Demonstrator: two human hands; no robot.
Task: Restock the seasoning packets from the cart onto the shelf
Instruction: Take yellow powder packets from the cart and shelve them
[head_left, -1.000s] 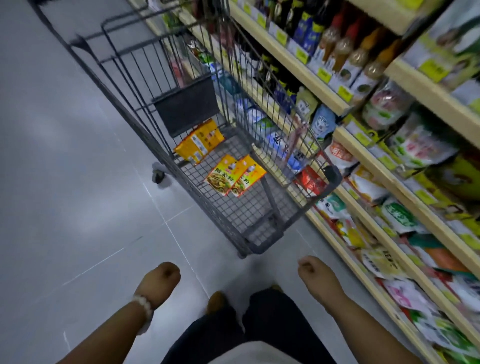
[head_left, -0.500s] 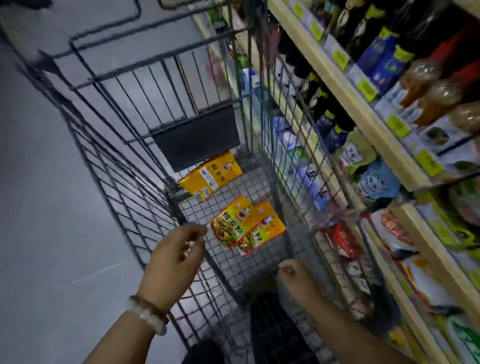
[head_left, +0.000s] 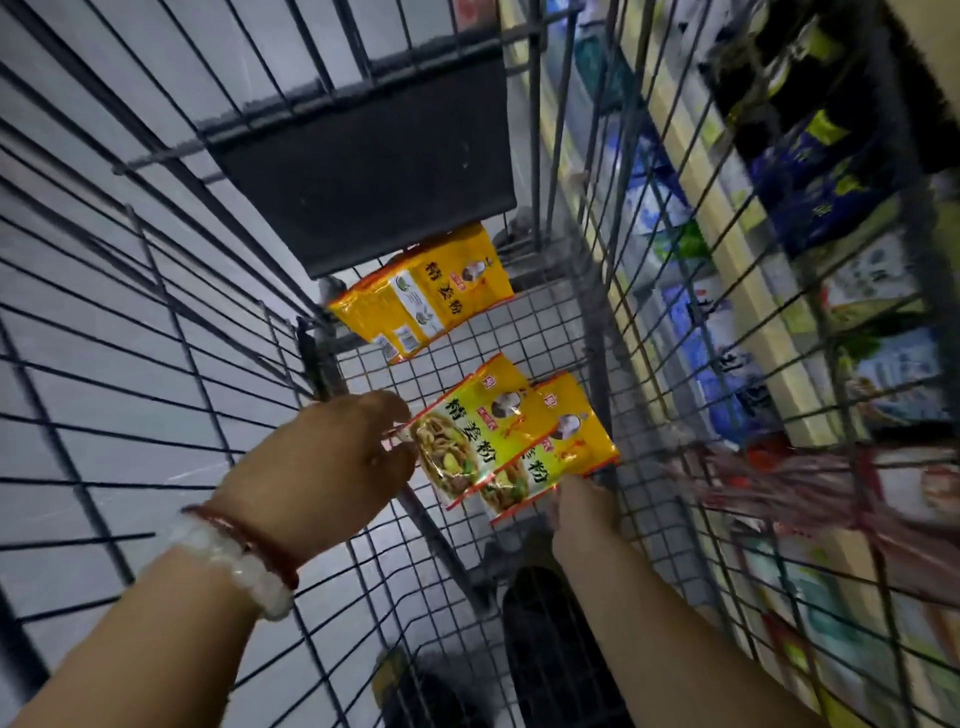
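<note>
Lying overlapped on the cart (head_left: 218, 332) floor, two packets (head_left: 498, 441) run lengthwise from near-left to far-right. Left hand (head_left: 332, 467) pinches the upper packet's left corner; right hand (head_left: 582, 506) touches the lower edge, grip unclear.

1. The left hand (head_left: 322, 467) is covering its own fingertips at the near packet's (head_left: 467, 441) corner, so its grip is unclear.
2. The right hand (head_left: 582, 512) is hiding its fingers under the second packet (head_left: 561, 447).
3. At 3 o'clock, the shelf (head_left: 753, 312) goods are blurring beyond reading.
</note>
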